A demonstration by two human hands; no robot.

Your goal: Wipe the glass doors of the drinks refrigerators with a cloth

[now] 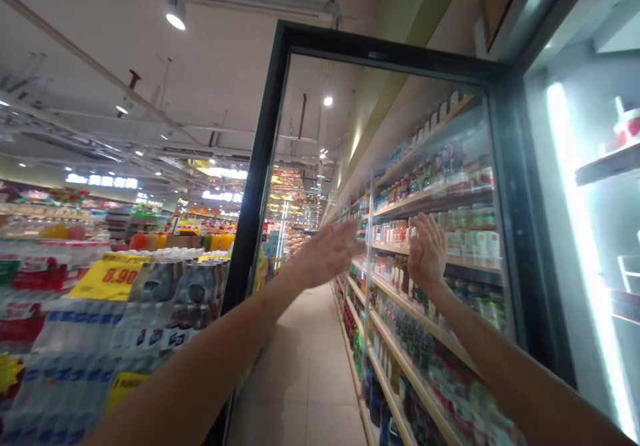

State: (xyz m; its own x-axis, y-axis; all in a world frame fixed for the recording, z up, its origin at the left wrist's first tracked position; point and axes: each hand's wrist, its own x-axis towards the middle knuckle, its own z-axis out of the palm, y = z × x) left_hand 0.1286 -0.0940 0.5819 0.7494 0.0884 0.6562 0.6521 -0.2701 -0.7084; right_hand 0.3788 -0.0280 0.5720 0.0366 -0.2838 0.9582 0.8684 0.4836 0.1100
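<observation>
A tall glass cooler door (280, 133) with a black frame stands swung out in front of me. My left hand (327, 254) is stretched forward with flat, open fingers, blurred by motion, on or just before the glass. My right hand (427, 251) is raised with its palm toward the glass and fingers spread, holding nothing. Through the glass I see long shelves of bottled drinks (440, 186) running down the aisle.
The lit cooler interior (590, 233) with white shelves is at the right. Stacked packs of bottled water (100, 339) with a yellow 8.90 price sign (111, 276) fill the left. A tiled aisle floor (310, 366) runs ahead between them.
</observation>
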